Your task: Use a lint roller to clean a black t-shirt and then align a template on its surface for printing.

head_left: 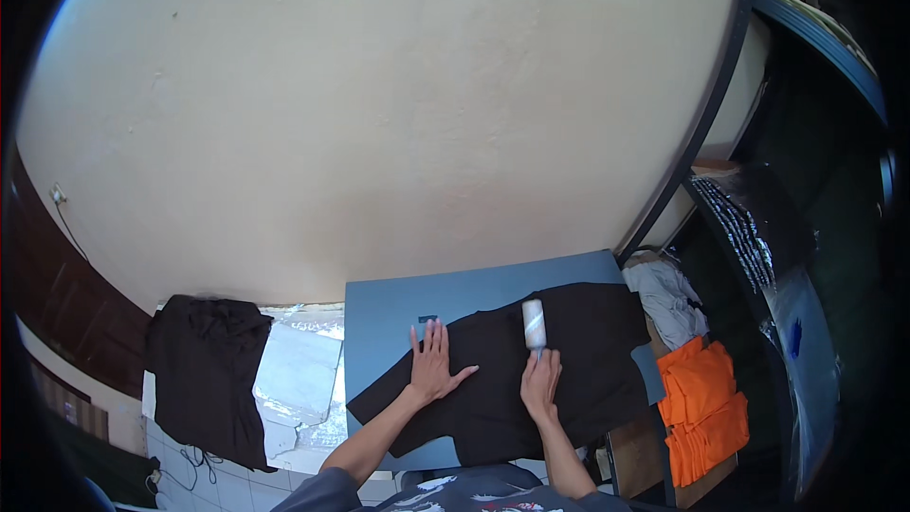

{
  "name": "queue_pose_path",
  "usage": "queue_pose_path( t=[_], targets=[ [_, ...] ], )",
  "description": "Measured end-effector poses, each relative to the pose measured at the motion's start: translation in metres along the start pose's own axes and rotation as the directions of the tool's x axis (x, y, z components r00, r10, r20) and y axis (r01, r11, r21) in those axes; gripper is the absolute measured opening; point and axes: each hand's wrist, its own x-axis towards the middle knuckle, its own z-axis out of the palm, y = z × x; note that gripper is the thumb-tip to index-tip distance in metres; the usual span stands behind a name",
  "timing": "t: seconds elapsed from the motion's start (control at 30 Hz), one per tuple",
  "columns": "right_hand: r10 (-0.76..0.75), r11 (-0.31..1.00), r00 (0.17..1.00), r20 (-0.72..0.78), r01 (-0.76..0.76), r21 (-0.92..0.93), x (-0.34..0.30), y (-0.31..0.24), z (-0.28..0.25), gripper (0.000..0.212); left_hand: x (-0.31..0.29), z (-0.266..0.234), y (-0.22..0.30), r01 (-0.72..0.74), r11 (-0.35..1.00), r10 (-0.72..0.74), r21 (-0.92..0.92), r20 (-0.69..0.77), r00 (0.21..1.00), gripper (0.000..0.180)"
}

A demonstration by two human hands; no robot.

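A black garment [588,360] lies spread flat over a blue-grey table board [398,300], one narrow part reaching toward the lower left. My left hand [433,367] rests on it with fingers spread, the fingertips near the garment's far edge. Just past those fingertips sits a small dark patch [428,319] on the board. In my right hand [540,381] is the handle of a lint roller [534,324]; its white cylinder points away from me and lies against the middle of the garment. My fingers hide most of the handle.
Left of the board, dark clothing [210,379] is heaped beside clear plastic packaging [299,370]. To the right are folded orange cloth [701,403] and a grey cloth [664,299]. A dark metal rack [701,114] rises at the right, holding plastic-wrapped items. A plain wall [379,133] stands behind.
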Motion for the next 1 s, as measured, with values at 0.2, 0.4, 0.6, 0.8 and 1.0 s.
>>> queue_pose_path(
  t=[0.2, 0.4, 0.6, 0.8, 1.0],
  targets=[
    [-0.04, 0.985, 0.992, -0.12, 0.018, -0.173, -0.058, 0.06, -0.02, 0.032, 0.047, 0.028, 0.032, -0.282, 0.93, 0.262, -0.235, -0.114, 0.958, 0.095],
    [0.168, 0.944, 0.983, -0.072, -0.181, -0.276, -0.075, 0.107, -0.031, 0.044, 0.037, 0.032, 0.016, -0.246, 0.962, 0.237, -0.119, -0.084, 0.968, 0.093],
    [0.133, 0.949, 0.991, -0.02, -0.133, -0.285, -0.064, 0.114, -0.023, 0.048, -0.002, 0.014, -0.007, -0.098, 0.991, 0.09, -0.09, -0.088, 0.992, 0.092],
    [-0.201, 0.955, 0.975, 0.094, 0.217, -0.203, -0.037, 0.087, 0.006, 0.044, -0.089, -0.014, -0.02, 0.185, 0.981, -0.19, -0.056, -0.094, 0.977, 0.091],
    [-0.507, 0.849, 0.772, 0.384, 0.525, 0.066, 0.012, 0.049, 0.028, 0.051, -0.167, -0.018, 0.002, 0.499, 0.867, -0.492, 0.002, -0.154, 0.857, 0.088]
  ],
)
